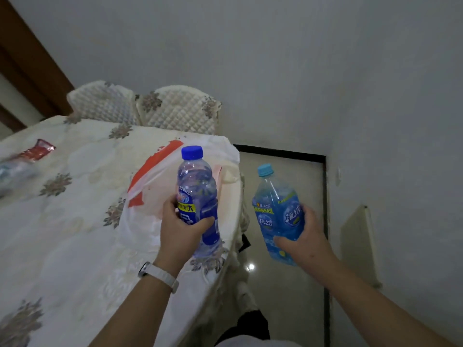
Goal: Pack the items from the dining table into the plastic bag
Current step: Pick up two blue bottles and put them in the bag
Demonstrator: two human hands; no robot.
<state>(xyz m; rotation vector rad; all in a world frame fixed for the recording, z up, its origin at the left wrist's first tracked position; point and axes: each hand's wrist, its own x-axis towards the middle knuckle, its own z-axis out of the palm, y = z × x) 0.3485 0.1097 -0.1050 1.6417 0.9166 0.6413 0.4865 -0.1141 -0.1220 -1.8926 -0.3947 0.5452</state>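
From the head camera, the left hand (180, 226) had its thumb and fingers wrapped round the labelled waist of a clear plastic bottle with a dark blue screw cap (198, 196). It held the bottle upright above the white plastic bag with red print (150, 171). The right hand (300, 236) clasped the lower half of a second bottle, pale blue with a light blue cap (275, 214). This one leaned slightly and hung beyond the table's edge, over the glossy tiled floor (288, 296). Both bottles were probably carried capped and near upright so they could go into the bag base first.

The bag lay flat and crumpled on the dining table's cream quilted cloth with embroidered flowers (62, 234). It looked thin and limp, and no open mouth showed, so it would likely need spreading, awkward with both hands full. The bottles were ribbed, smooth and rigid enough to grip firmly.

Far to the left a shiny red foil packet (37, 150) and a blurred clear item (15, 174) lay on the cloth, apparently still unpacked. Two chair backs in matching quilted covers (178, 108) stood behind the table.
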